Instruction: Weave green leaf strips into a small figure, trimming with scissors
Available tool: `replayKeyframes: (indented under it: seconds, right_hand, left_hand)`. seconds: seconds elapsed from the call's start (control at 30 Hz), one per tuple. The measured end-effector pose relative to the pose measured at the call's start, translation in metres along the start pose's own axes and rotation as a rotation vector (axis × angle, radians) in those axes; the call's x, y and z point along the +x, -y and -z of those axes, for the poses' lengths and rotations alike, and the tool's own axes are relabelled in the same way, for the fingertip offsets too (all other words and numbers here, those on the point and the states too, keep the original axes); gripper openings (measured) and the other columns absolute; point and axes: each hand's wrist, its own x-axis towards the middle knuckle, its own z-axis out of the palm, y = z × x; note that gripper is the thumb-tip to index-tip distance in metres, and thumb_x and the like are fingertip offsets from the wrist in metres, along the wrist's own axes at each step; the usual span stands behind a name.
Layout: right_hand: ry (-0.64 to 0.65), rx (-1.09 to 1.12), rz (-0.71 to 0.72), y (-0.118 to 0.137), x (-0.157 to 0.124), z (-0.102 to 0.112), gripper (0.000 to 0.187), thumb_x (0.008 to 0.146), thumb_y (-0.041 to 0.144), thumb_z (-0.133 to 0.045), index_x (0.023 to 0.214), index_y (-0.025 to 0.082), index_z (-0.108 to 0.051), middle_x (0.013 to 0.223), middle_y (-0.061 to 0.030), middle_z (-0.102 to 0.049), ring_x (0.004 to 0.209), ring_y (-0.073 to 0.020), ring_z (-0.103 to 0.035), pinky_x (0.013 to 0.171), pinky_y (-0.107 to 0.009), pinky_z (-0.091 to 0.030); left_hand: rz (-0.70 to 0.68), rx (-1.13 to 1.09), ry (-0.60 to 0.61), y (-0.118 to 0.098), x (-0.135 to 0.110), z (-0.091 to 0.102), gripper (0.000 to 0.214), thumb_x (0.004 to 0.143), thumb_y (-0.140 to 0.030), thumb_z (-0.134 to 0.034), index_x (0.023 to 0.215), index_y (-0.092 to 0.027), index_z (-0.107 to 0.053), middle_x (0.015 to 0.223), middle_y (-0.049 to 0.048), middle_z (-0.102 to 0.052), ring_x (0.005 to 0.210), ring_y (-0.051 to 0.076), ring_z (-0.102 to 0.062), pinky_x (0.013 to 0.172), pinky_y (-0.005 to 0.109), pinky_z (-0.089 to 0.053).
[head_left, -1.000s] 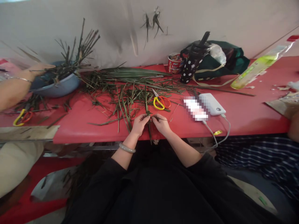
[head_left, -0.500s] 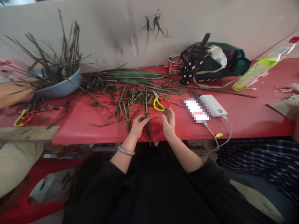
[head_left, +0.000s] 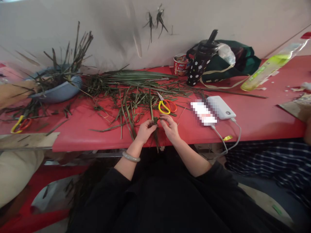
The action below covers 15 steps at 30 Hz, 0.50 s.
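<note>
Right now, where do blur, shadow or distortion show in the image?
All in the head view: co-worker's arm at left blurred; wall softly shadowed; bottle at right apparently stretched by the lens; pixelated patch beside the white power bank; leaf piece at the left hand too soft to make out.

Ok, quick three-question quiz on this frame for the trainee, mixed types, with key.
1. True or false: the left hand pinches leaf strips, and a bangle sits on that arm.
2. Which lies closest to the right hand?
a) the green drink bottle
b) the scissors with yellow and orange handles
c) the flowered tumbler
3. Fill in: the blue basin, with stalks sticking up from it, stands toward the ____ edge of the picture.

Key: 1 true; 2 b; 3 left.
</note>
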Motion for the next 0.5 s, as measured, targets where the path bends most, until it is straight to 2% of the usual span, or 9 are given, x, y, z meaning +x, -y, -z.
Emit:
replayKeyframes:
  seconds: [0.17, 0.3, 0.5]
  right_hand:
    - [-0.011, 0.005, 0.003, -0.0008, 0.0001, -0.0007, 0.014, 0.077, 0.029, -0.052, 0.087, 0.021, -0.060, 0.103, -0.0055, -0.059, 0.102, -0.0180, -0.053, 0.092, -0.037, -0.039]
    - [-0.048, -0.007, -0.001, -0.0034, 0.0010, -0.0016, 0.012, 0.078, 0.027, -0.051, 0.082, 0.020, -0.060, 0.098, -0.0053, -0.060, 0.096, -0.0166, -0.055, 0.088, -0.035, -0.042]
    - [0.025, -0.003, 0.004, -0.0017, 0.0009, -0.0025, 0.013, 0.078, 0.028, -0.051, 0.079, 0.021, -0.062, 0.097, -0.0045, -0.060, 0.092, -0.0152, -0.056, 0.086, -0.032, -0.043]
  left_hand:
    - [-0.013, 0.055, 0.033, 0.0015, -0.0001, 0.0003, 0.019, 0.063, -0.029, -0.063, 0.075, -0.015, -0.059, 0.067, -0.0020, -0.057, 0.063, 0.009, -0.051, 0.063, 0.023, -0.039]
    - [-0.018, 0.045, 0.009, 0.0009, 0.0002, -0.0012, 0.023, 0.062, -0.031, -0.065, 0.079, -0.015, -0.060, 0.070, -0.0016, -0.058, 0.064, 0.009, -0.051, 0.063, 0.023, -0.039]
    - [-0.020, -0.037, -0.031, 0.0001, 0.0015, -0.0012, 0.020, 0.064, -0.030, -0.064, 0.077, -0.015, -0.062, 0.069, -0.0013, -0.058, 0.065, 0.009, -0.050, 0.065, 0.023, -0.039]
